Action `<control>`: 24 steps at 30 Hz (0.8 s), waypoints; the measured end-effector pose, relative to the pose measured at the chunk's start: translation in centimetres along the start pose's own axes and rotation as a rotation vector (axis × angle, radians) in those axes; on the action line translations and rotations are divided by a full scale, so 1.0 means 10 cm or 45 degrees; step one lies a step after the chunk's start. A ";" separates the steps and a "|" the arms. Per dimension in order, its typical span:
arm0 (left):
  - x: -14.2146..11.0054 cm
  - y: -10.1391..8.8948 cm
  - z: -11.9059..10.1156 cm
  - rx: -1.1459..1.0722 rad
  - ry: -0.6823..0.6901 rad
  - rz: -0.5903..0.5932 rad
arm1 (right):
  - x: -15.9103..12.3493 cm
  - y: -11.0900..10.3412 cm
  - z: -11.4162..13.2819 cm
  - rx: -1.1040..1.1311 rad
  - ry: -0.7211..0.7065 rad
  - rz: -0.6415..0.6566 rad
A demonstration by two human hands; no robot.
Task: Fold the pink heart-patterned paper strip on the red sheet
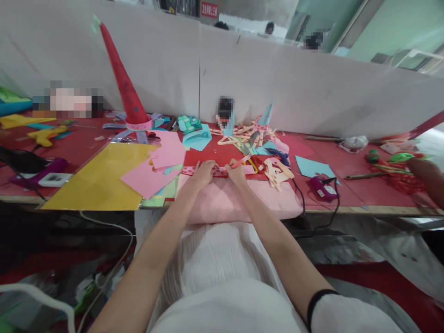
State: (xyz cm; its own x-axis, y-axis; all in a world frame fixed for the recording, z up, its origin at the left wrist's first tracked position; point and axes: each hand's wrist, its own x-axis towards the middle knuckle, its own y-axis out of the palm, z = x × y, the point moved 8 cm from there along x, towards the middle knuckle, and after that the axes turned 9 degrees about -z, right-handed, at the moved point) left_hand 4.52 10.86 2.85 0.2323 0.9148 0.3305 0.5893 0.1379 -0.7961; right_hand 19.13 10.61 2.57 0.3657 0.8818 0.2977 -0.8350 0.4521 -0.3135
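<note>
Left hand [205, 171] pressing heart-patterned strip [189, 170] leftward of pen, grip unclear | right hand [236, 172] grasping pink pen [242, 160], seemingly marking | next: likely needing steady strip

Watching through head camera now, facing forward and down: white clothing [215, 296] and forearms [152, 249] nearest me, left hand [204, 171] and right hand [237, 171] farther in, red table [347, 163] spanning left to right, pale partition [333, 92] far, green wall [402, 27] beyond.

The red-topped table [360, 194] carries a yellow sheet [99, 178], a pale-blue sheet [312, 166] and a purple box [321, 189].
</note>
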 end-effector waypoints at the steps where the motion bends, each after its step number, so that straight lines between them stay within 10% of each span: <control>1: 0.00 0.00 0.00 0.001 0.001 -0.004 | 0.00 0.00 0.00 0.000 0.009 -0.002; 24: -0.01 -0.02 -0.01 -0.005 0.001 0.009 | 0.03 -0.04 -0.01 0.033 0.057 -0.057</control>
State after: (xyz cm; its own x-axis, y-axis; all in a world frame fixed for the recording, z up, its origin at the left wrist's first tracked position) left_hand 4.50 10.69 3.01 0.2373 0.9153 0.3254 0.5909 0.1298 -0.7963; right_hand 19.65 10.68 2.65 0.4208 0.8660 0.2700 -0.8273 0.4885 -0.2773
